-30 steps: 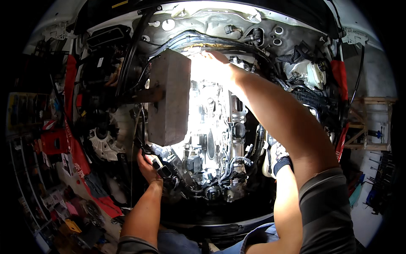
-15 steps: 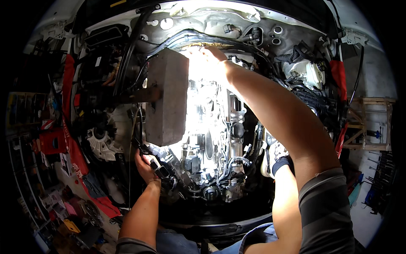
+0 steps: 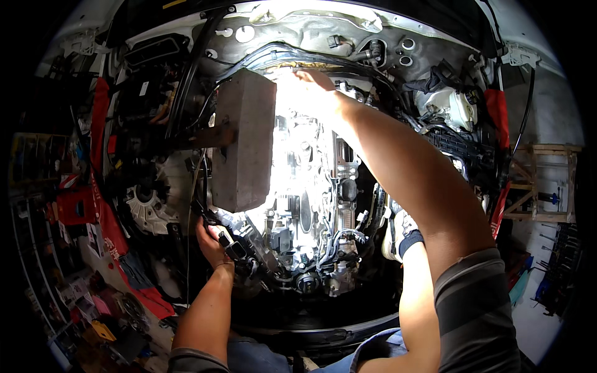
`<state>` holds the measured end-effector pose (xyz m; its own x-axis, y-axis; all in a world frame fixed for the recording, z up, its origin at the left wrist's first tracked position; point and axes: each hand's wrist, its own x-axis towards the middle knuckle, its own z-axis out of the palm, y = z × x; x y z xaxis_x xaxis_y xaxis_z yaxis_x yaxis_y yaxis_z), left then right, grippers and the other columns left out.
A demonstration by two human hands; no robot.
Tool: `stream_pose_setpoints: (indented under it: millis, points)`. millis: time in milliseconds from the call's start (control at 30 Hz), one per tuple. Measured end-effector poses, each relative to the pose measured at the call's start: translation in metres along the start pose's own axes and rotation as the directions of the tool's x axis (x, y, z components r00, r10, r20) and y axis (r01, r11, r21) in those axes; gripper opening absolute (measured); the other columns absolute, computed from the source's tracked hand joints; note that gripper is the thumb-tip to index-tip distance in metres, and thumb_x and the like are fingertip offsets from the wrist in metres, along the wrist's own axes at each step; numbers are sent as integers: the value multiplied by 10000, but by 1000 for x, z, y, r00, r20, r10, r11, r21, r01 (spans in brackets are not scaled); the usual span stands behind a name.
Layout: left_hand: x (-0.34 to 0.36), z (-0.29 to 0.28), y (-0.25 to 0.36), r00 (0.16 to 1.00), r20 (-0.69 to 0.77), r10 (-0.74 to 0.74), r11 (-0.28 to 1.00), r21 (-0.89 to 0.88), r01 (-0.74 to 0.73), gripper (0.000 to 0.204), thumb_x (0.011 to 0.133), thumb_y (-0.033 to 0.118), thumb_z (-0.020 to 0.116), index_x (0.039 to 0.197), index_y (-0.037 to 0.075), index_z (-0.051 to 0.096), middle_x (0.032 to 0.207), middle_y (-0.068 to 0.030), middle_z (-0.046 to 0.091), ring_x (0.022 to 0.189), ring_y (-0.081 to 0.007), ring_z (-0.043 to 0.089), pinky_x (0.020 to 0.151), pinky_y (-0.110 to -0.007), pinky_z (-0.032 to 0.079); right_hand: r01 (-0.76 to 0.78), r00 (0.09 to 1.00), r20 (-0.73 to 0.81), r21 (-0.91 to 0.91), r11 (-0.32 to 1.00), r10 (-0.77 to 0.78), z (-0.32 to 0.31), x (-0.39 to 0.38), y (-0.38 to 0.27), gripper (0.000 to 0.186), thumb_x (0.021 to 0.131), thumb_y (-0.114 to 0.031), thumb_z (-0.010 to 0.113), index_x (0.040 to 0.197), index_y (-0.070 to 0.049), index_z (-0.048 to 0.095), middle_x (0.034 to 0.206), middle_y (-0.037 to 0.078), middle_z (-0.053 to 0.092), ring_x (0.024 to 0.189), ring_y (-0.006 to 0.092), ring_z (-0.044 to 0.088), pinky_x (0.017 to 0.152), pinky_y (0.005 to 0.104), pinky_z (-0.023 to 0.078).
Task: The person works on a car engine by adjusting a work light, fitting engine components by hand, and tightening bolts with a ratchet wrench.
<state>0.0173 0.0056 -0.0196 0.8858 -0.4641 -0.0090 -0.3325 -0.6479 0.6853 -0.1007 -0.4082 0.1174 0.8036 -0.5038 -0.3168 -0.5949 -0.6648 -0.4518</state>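
An opened car engine lies before me, its upper middle washed out by bright light. My right hand reaches to the far end of the engine, near the black hoses. Glare swallows its fingertips, so whatever they touch is hidden. At the engine's near left side is my left hand, its fingers curled in among a black wiring harness and a dark rectangular part. What those fingers grip is partly covered. Between the two hands hangs a grey box-shaped housing.
A brown bracket carries the grey housing. Red covers drape both fenders. A white reservoir sits at the far right. My bent leg, with a shoe, rests at the engine's right. Shelving and tools stand left, a wooden frame right.
The whole view has shifted slightly. Both hands stay at about the same places on the engine, and I see nothing taken up or let go.
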Motion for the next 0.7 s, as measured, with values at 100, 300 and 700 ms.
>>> stream_pose_setpoints:
  millis: [100,300,700]
  points:
    - [0,0,3,1000,4,7,999,-31,-7,508,982,312,498,1323,-62,538,1261,-273,609,1157,-406,594,1024,-423,440,-51,999,15,297,954,48,3,3,2,411,986,-331,565,1321,-92,566,1300,118,611,1120,251,621,964,416,512]
    - [0,1,5,1000,-11,23,1000,-10,-23,510,981,316,490,1324,-57,543,1236,-274,620,1147,-408,599,1019,-428,442,55,998,-44,5,998,-55,23,23,15,389,980,-300,532,1289,-67,568,1357,149,573,1184,293,580,1000,489,456]
    - [-1,0,1,1000,29,0,999,-33,1,502,985,295,483,1342,-56,525,1277,-276,594,1180,-405,580,1037,-422,431,-16,1000,26,-10,1000,16,-8,-3,-14,489,990,-385,503,1420,-152,519,1447,70,549,1388,252,436,1169,398,334]
